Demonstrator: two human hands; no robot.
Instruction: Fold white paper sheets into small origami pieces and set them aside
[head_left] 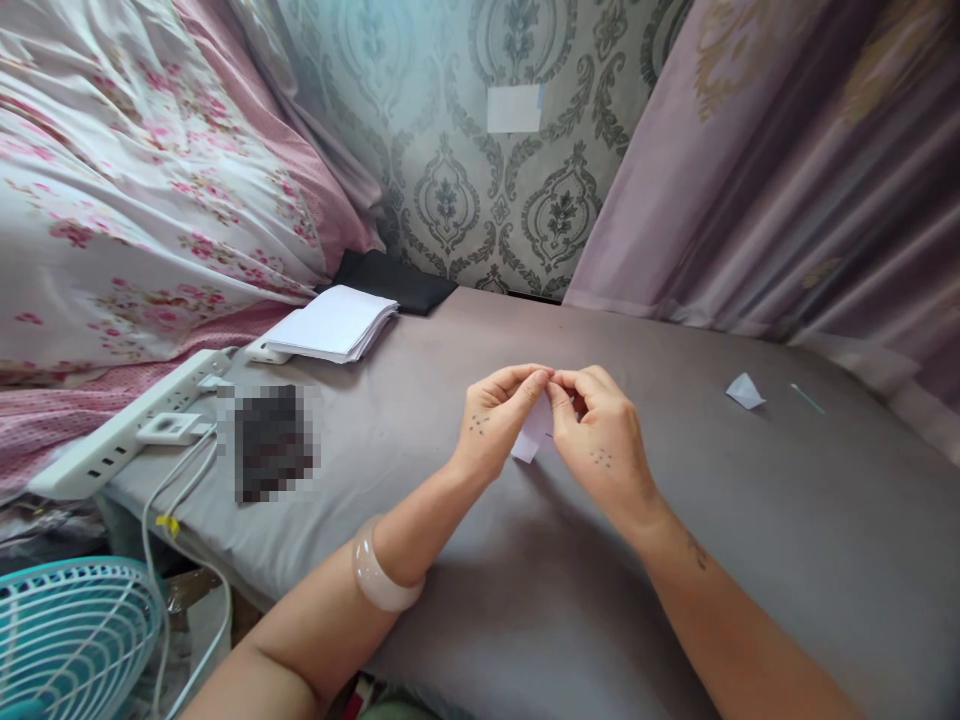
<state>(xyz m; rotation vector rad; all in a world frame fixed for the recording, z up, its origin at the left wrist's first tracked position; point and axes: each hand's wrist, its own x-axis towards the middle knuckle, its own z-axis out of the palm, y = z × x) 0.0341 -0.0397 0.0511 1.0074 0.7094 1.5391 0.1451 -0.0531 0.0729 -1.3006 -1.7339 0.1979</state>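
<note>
Above the middle of the grey-covered surface, my left hand (501,415) and my right hand (600,425) meet at the fingertips. Both pinch a small piece of white paper (527,443), which hangs down between them. My fingers hide its upper part, so its full shape cannot be made out. A short dark line shows near its right side, by my right palm. A pale bangle (375,570) circles my left forearm. Off to the right lies a small folded white paper (745,392), apart from my hands, with a thin pale stick (808,398) beside it.
A stack of white paper (330,322) lies at the back left, near a black folder-like item (397,282). A white power strip (135,425) with cables runs along the left edge, beside a pixelated dark object (271,443). A turquoise fan (75,640) stands lower left.
</note>
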